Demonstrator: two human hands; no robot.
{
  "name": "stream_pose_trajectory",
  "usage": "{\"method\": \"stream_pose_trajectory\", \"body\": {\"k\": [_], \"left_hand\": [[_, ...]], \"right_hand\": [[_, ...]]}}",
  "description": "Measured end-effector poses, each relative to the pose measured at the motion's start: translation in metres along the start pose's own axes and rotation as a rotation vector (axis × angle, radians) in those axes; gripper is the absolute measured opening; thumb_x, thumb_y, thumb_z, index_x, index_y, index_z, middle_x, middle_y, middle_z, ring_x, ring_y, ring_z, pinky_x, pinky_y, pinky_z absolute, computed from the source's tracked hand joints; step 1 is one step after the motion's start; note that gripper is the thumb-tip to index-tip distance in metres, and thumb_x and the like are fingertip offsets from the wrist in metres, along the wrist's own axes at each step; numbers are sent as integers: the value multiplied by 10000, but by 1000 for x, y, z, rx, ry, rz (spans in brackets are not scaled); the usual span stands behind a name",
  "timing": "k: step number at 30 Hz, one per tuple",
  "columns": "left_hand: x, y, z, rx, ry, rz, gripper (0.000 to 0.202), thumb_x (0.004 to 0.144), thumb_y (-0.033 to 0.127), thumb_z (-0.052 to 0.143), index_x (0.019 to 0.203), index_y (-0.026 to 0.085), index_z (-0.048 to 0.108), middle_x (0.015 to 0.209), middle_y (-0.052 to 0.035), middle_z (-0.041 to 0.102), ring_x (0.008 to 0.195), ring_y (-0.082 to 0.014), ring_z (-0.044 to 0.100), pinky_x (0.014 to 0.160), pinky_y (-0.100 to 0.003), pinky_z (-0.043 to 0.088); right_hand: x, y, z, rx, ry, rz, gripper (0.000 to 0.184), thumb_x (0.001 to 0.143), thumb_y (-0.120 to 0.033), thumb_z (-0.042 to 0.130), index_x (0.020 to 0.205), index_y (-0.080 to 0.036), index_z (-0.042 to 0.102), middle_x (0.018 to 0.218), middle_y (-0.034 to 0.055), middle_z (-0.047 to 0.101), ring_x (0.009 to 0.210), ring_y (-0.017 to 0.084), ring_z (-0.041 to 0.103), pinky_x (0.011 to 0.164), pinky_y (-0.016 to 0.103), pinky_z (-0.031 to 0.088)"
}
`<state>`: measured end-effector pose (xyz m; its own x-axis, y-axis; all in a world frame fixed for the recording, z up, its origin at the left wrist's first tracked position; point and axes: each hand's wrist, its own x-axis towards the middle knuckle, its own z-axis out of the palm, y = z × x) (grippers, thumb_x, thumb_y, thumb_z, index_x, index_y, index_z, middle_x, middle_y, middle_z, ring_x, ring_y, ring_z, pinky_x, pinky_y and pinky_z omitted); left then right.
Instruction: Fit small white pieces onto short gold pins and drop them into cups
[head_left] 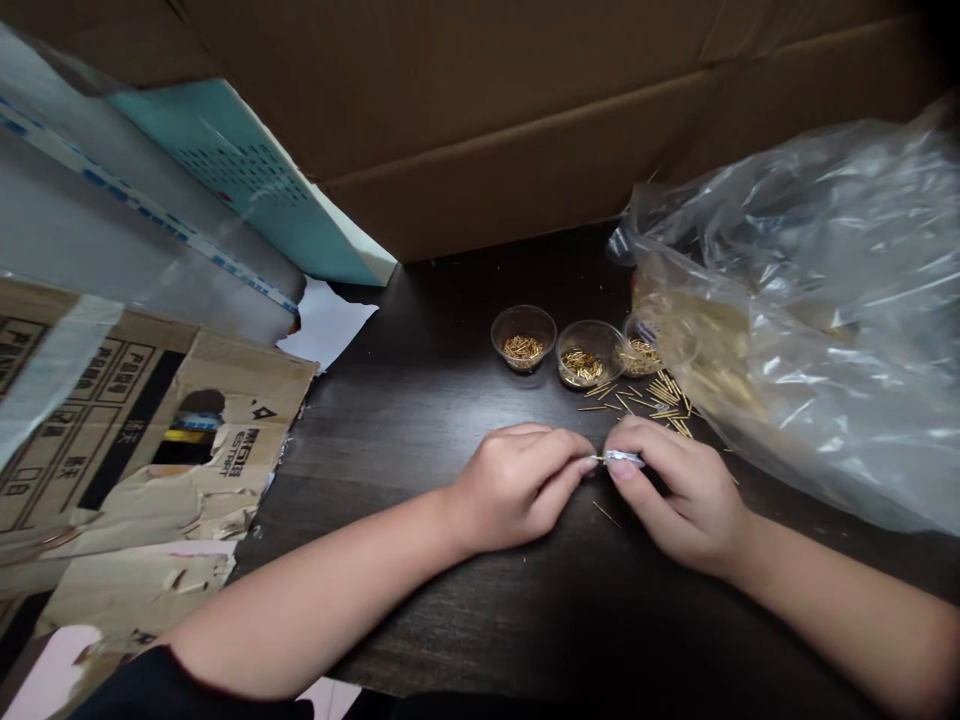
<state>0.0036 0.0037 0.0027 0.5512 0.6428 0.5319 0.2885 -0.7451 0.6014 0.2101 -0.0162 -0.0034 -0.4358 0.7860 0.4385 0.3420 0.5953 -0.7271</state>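
My left hand [525, 475] is closed in a pinch on a thin gold metal pin [599, 459], whose end shows between my fingertips. Facing it, my right hand [679, 485] grips a small whitish wrapped piece [624, 458] between thumb and fingers. Pin and wrapped piece meet or nearly meet; whether they are joined is too small to tell. A single gold pin [606, 514] lies on the dark table just below my hands. More loose gold pins [670, 400] are scattered behind my right hand.
Clear plastic cups [523, 338] with small gold parts stand in a row beyond my hands. A large clear plastic bag [832, 330] covers the right side. A torn cardboard box [247, 400] lies left, and a cardboard wall [495, 130] rises behind the dark table [390, 380].
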Motion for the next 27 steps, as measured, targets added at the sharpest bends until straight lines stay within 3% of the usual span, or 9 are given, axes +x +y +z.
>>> {"method": "stream_pose_trajectory", "body": {"k": [7, 11, 16, 21, 23, 25, 27], "left_hand": [[-2, -3, -1, 71, -64, 29, 101, 960, 142, 545, 962, 124, 644, 671, -21, 668, 577, -123, 590, 590, -250, 505], [-2, 0, -2, 58, -22, -12, 83, 963, 168, 557, 986, 143, 632, 799, -45, 735, 682, -134, 674, 669, -252, 560], [7, 5, -18, -19, 111, -175, 183, 967, 157, 562, 1136, 154, 632, 860, -33, 759, 761, -117, 719, 737, -227, 576], [38, -3, -52, -113, 190, -432, 183, 1023, 279, 459, 959, 161, 584, 844, -16, 683, 573, -63, 617, 588, -190, 494], [55, -11, -68, -72, 135, -485, 185, 1022, 248, 406, 981, 162, 565, 863, -16, 685, 525, -55, 572, 556, -190, 464], [74, -18, -80, 73, -32, -505, 222, 969, 140, 382, 986, 150, 603, 856, -23, 696, 532, -73, 564, 550, -201, 448], [92, -22, -87, 338, -248, -445, 262, 878, 65, 436, 941, 147, 676, 849, -47, 719, 724, -140, 642, 666, -237, 475]], "right_hand": [[-1, 0, 4, -28, -17, -4, 127, 946, -62, 526, 930, -179, 571, 764, 17, 561, 672, 127, 537, 616, 260, 438], [-1, -2, 4, -44, 36, -1, 124, 944, -62, 532, 943, -178, 576, 771, 17, 572, 685, 127, 552, 631, 257, 451], [-1, 1, 0, -68, 185, 39, 116, 935, -76, 548, 901, -187, 562, 743, 5, 568, 662, 127, 555, 625, 260, 457], [-1, 3, 2, -53, 183, 1, 97, 934, -95, 550, 893, -182, 559, 732, 1, 553, 641, 125, 542, 602, 258, 450], [-1, 2, 3, -53, 173, -30, 91, 932, -97, 551, 899, -180, 562, 744, 6, 561, 646, 126, 546, 602, 257, 453], [0, 1, 4, -61, 175, -45, 85, 933, -103, 552, 901, -180, 564, 751, 9, 569, 650, 129, 551, 601, 258, 454], [0, 1, 4, -70, 179, -48, 85, 936, -108, 552, 896, -182, 563, 751, 10, 571, 654, 131, 555, 606, 260, 458]]}}
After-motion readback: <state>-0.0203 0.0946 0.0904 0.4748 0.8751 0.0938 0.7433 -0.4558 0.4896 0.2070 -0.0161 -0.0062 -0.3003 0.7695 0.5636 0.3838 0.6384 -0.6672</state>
